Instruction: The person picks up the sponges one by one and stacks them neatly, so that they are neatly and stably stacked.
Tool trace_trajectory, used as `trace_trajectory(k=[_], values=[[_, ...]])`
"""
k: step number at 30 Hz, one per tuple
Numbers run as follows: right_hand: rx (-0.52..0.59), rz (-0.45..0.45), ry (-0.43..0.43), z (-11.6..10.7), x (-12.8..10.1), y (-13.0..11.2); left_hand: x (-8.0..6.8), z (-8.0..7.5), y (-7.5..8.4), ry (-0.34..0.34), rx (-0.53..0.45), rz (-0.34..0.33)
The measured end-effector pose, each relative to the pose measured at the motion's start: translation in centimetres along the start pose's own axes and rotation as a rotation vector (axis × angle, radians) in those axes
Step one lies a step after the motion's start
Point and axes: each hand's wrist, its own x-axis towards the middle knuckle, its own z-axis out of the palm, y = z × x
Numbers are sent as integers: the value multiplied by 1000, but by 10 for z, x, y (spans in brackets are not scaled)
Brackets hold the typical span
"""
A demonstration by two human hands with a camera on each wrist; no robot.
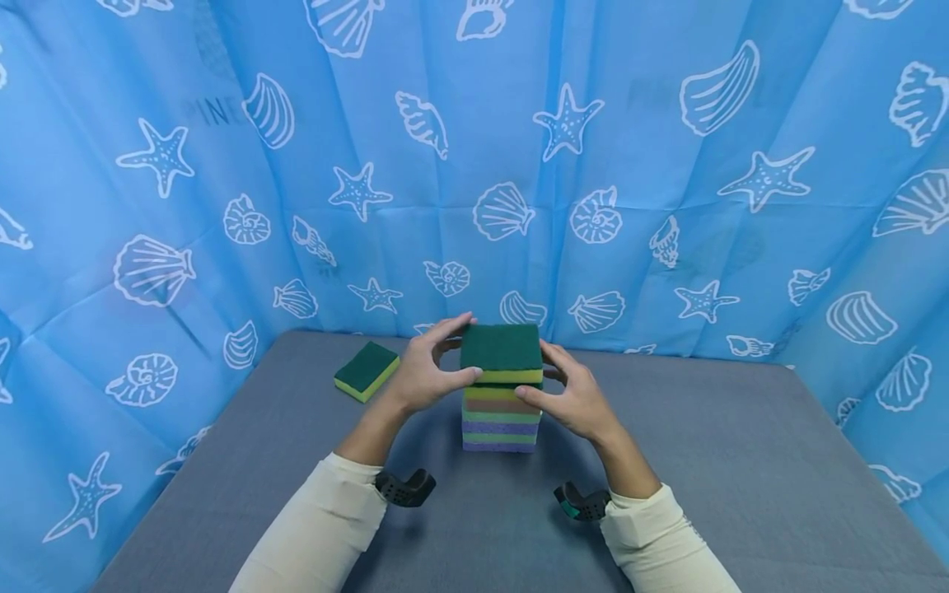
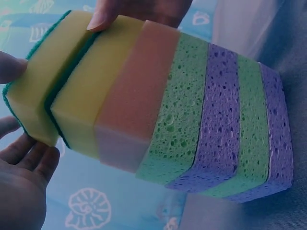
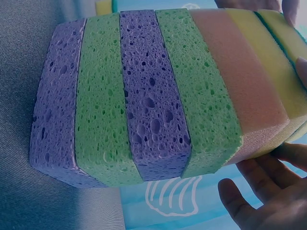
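A stack of sponges [image 1: 501, 416] stands upright on the table. At its top are two yellow scouring sponges with green pads, the uppermost sponge [image 1: 502, 350] sitting slightly askew on the lower yellow sponge [image 2: 91, 86]. Below come a pink sponge [image 2: 136, 81], then green [image 3: 201, 105] and purple [image 3: 151, 96] sponges in turn. My left hand [image 1: 430, 368] holds the uppermost sponge, thumb in front and fingers along its left side. With the thumb on the front near the joint of the two yellow sponges, my right hand [image 1: 578, 395] grips the stack's upper right side.
Another green-and-yellow sponge [image 1: 366, 371] lies alone at the back left of the grey table [image 1: 704, 461]. A blue curtain [image 1: 474, 165] with white shells and starfish hangs right behind the table and along both sides.
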Motion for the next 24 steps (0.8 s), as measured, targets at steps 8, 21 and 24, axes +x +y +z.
trace_trajectory(k=[8,21,24], values=[[-3,-10,-4,-1,0,0,1,2,-2,-11,-4,6],[-11,-8,-7,-2,-1,2,1,3,-1,-16,3,-30],[-14,-11,-10,-3,-1,3,1,4,-1,-14,-1,-32]])
